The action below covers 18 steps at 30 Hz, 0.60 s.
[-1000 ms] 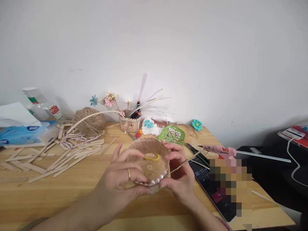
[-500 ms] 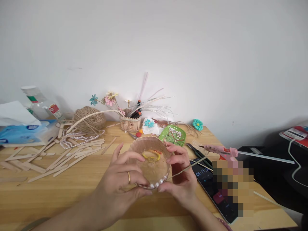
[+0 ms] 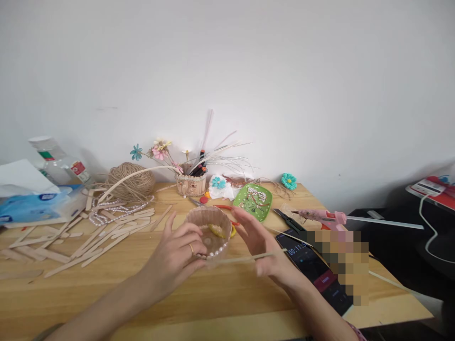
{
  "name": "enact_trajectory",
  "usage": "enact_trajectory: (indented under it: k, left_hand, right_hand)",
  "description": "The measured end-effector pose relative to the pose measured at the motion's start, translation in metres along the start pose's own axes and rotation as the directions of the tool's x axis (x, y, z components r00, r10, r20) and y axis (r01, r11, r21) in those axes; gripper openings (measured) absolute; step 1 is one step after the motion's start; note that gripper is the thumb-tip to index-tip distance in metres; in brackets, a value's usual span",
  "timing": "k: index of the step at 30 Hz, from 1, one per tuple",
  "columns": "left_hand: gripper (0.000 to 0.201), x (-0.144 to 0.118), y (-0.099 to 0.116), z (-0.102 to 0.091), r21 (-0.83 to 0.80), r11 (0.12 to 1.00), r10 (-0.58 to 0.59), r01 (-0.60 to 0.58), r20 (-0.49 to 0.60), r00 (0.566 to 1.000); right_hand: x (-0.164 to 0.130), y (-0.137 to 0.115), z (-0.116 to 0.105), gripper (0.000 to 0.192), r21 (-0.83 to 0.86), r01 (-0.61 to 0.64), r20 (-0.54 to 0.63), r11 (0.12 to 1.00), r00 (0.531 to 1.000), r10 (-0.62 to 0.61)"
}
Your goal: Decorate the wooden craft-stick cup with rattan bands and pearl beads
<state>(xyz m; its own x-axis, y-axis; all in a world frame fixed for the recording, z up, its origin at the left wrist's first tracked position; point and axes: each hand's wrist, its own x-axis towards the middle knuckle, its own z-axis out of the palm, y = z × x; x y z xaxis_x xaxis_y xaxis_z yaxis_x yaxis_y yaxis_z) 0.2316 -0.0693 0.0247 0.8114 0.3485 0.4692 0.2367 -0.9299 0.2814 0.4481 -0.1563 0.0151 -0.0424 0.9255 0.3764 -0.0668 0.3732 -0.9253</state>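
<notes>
My left hand (image 3: 179,251) grips a clear, fluted plastic bowl (image 3: 209,220) by its near-left rim, thumb outside and fingers inside. Pearl beads (image 3: 221,251) line part of the near rim. A thin pale strip (image 3: 245,258) runs from that rim rightward across my right palm. My right hand (image 3: 261,246) is open just right of the bowl, its fingers apart and nothing gripped between them. Behind the bowl, partly hidden, lie scissors with red and yellow handles (image 3: 232,230).
Craft sticks (image 3: 121,232), a pearl string and a twine ball (image 3: 130,182) lie left. A decorated pot (image 3: 191,184) with flowers and markers stands behind, beside a green dish (image 3: 253,201) of beads. On the right are a phone (image 3: 313,270), a cutter (image 3: 288,220) and a pink glue gun (image 3: 322,217).
My right hand has let go of the bowl and opened to its right. The bowl, in my left hand, has shifted left and tilted; the strip now lies flatter.
</notes>
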Motion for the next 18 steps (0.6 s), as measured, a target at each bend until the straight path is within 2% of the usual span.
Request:
enact_trajectory:
  k: [3, 5, 8, 10, 11, 14, 15, 18]
  left_hand:
    - [0.002, -0.005, -0.009, 0.003, 0.017, 1.0, 0.002, -0.002, 0.011, 1.0]
    - [0.018, -0.006, -0.014, 0.002, 0.026, 0.999, 0.025, -0.026, 0.032, 0.999]
    - [0.056, -0.009, -0.018, -0.006, 0.02, 0.996, 0.08, -0.082, 0.064, 0.995]
    - [0.068, -0.012, -0.02, -0.013, -0.013, 0.997, 0.071, -0.071, 0.032, 0.997]
    - [0.064, -0.014, -0.021, -0.017, -0.03, 0.998, 0.047, -0.048, -0.017, 0.999]
    - [0.019, -0.021, -0.024, -0.027, -0.088, 0.996, -0.027, 0.008, -0.219, 0.975]
    - [0.01, -0.023, -0.025, -0.029, -0.105, 0.994, -0.047, 0.02, -0.261, 0.964]
    - [0.007, -0.031, -0.027, -0.034, -0.124, 0.985, -0.147, 0.117, -0.269, 0.952]
  right_hand:
    - [-0.004, 0.003, -0.01, 0.076, 0.089, 0.025, -0.154, 0.996, 0.988, -0.011]
    - [-0.007, 0.0, -0.014, 0.072, 0.083, 0.029, -0.227, 0.996, 0.974, -0.009]
    - [-0.015, -0.008, -0.016, 0.065, 0.036, 0.048, -0.286, 0.998, 0.958, -0.036]
    - [-0.021, -0.015, -0.018, 0.053, -0.018, 0.053, -0.368, 0.998, 0.928, -0.056]
    - [-0.024, -0.019, -0.018, 0.045, -0.057, 0.04, -0.427, 0.998, 0.902, -0.06]
    - [-0.032, -0.033, -0.019, 0.023, -0.213, -0.051, -0.599, 0.976, 0.795, -0.09]
    - [-0.034, -0.039, -0.018, 0.019, -0.273, -0.085, -0.638, 0.958, 0.761, -0.114]
    - [-0.043, -0.057, -0.009, 0.013, -0.438, -0.141, -0.702, 0.888, 0.67, -0.24]
